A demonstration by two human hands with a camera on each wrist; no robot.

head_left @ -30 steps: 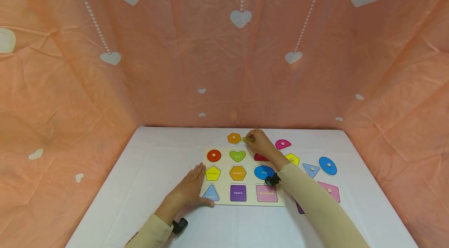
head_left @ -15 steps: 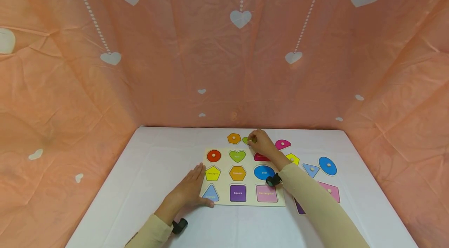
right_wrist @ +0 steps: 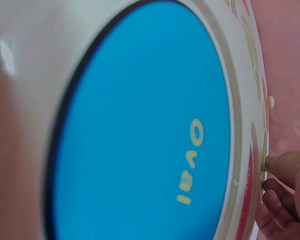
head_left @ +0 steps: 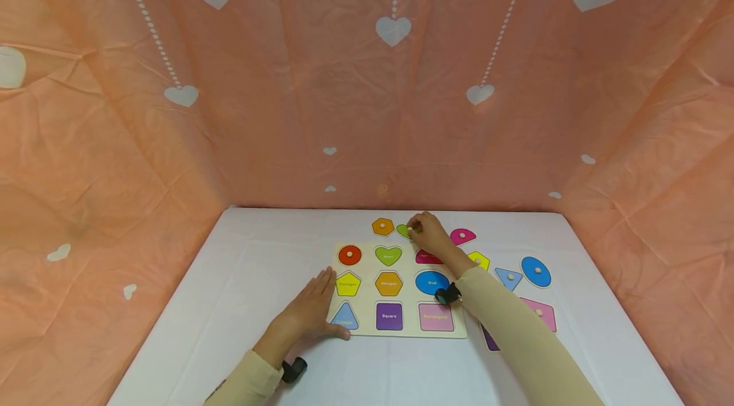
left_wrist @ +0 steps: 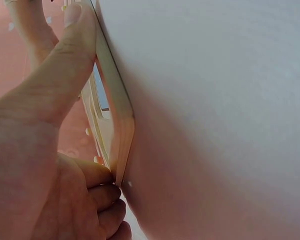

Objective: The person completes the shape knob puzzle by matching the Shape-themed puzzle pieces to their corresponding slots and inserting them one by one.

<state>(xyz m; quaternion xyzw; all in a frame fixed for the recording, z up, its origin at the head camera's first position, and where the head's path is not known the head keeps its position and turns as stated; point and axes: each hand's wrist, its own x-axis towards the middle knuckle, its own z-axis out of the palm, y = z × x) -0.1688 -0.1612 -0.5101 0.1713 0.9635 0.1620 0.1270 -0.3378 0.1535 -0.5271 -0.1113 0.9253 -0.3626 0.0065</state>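
A cream shape-puzzle board (head_left: pixel 367 304) lies flat on the table, with printed recesses in several colours. My left hand (head_left: pixel 306 307) rests against its near left corner, fingers lying straight along the left edge and thumb on the front edge; the left wrist view shows the thumb (left_wrist: pixel 72 60) against the board's side. Beyond the board, my right hand (head_left: pixel 430 234) pinches a green knobbed puzzle piece (head_left: pixel 402 231), which lies at table level and is partly hidden by the fingers. In the right wrist view the fingertips (right_wrist: pixel 275 164) meet behind the board's printed oval (right_wrist: pixel 145 125).
A red circle piece (head_left: pixel 350 255) sits in the board. Left of the green piece lies an orange hexagon (head_left: pixel 383 226). To the right are a magenta semicircle (head_left: pixel 462 236), yellow pentagon (head_left: pixel 478 259), blue triangle (head_left: pixel 508 278), blue oval (head_left: pixel 536 271), pink rectangle (head_left: pixel 543 315) and purple piece (head_left: pixel 490 339).
My right hand has shifted slightly right, and more of the green piece shows beside its fingers. The left hand and the board have stayed in place.
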